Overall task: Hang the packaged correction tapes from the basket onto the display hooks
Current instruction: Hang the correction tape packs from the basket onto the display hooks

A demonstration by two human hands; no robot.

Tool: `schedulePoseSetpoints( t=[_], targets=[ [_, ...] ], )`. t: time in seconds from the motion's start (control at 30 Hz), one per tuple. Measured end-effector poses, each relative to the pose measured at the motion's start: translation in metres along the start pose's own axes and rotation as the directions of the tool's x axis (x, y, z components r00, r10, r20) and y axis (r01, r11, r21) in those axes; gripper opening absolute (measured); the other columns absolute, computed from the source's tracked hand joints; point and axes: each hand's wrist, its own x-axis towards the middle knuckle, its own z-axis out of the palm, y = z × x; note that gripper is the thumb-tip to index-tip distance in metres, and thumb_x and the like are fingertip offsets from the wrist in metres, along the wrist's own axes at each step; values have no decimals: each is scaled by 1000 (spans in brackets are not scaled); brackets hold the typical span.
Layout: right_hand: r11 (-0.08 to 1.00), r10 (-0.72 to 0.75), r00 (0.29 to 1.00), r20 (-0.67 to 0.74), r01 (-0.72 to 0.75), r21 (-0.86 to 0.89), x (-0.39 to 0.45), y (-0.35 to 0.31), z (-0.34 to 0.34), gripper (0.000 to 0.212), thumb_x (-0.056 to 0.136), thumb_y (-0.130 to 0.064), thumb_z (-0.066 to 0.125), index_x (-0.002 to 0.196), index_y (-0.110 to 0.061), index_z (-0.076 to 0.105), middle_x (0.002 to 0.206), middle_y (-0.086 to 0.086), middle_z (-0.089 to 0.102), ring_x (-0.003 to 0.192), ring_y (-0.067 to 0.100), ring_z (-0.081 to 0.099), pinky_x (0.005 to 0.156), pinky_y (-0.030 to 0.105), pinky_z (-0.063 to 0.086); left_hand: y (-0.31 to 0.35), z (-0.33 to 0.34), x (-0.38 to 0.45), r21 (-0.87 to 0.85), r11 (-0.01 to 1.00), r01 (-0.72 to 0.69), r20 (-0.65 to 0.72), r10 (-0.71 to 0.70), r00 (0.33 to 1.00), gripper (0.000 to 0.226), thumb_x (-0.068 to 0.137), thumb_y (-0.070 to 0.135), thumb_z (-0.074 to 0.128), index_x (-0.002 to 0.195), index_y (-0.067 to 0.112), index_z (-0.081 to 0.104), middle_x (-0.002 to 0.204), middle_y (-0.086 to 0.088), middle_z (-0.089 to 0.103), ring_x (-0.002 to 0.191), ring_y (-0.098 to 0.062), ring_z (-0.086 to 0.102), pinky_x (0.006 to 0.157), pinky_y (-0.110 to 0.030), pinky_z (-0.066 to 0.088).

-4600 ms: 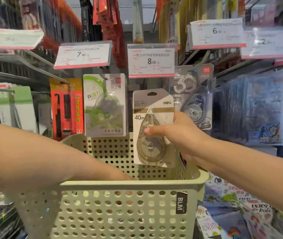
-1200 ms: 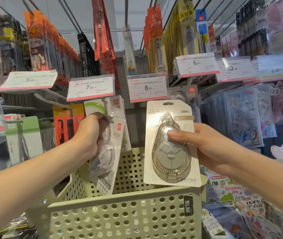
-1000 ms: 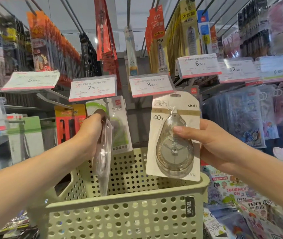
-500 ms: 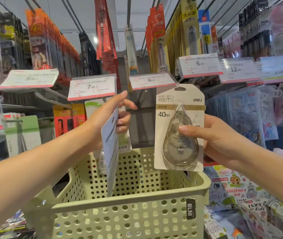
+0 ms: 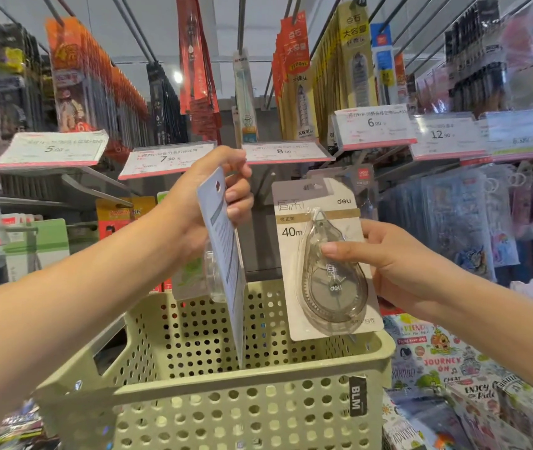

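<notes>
Two correction tapes, neither hung yet

Left hand (image 5: 208, 203) pinched one pack (image 5: 223, 254); right hand (image 5: 385, 258), at three o'clock, gripped the 40m card (image 5: 320, 254) above the basket (image 5: 226, 378).

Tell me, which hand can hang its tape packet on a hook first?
Probably the left hand: its correction tape pack is raised highest, hang hole just under the 8.00 price tag.

The basket (image 5: 226, 401) stood nearest, below both hands; the left hand (image 5: 206, 203) held an edge-on package (image 5: 226, 264) left of the front-facing correction tape (image 5: 327, 258) in the right hand (image 5: 391, 264); price tags (image 5: 286, 152) hung behind, above them.
</notes>
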Motion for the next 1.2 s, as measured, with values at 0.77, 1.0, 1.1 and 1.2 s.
schedulePoseSetpoints(
  t=[0.77,1.0,1.1,1.2],
  targets=[
    [1000,-15,1000,0,15,-12,57,-3,19,23,81,-4,67,97,-20,64,94,0,72,81,9,68,67,21,56,2,3,-4,77,997,2,-68,4,998,30,87,19,43,58,13,46,34,3,36,29,-13,32,37,-19,28],
    [999,35,999,-26,-35,-16,67,3,17,37,79,-6,70,113,-16,60,105,4,71,88,13,67,61,23,55,1,6,-6,72,997,9,-67,-4,998,30,88,19,41,59,12,45,32,3,36,27,-12,33,38,-18,27],
    [998,57,997,-44,-58,-22,73,8,16,42,79,-3,69,119,-12,56,106,8,69,85,14,66,61,23,54,1,6,-6,69,998,9,-70,-4,998,30,88,19,42,59,12,45,32,3,36,27,-12,33,38,-18,26],
    [997,74,994,-84,-77,-23,80,14,14,50,80,1,67,126,-9,51,110,9,68,84,15,66,60,23,53,-1,6,-7,67,998,2,-91,4,996,31,87,20,44,57,12,45,34,3,35,29,-12,32,41,-21,24]
  ],
)
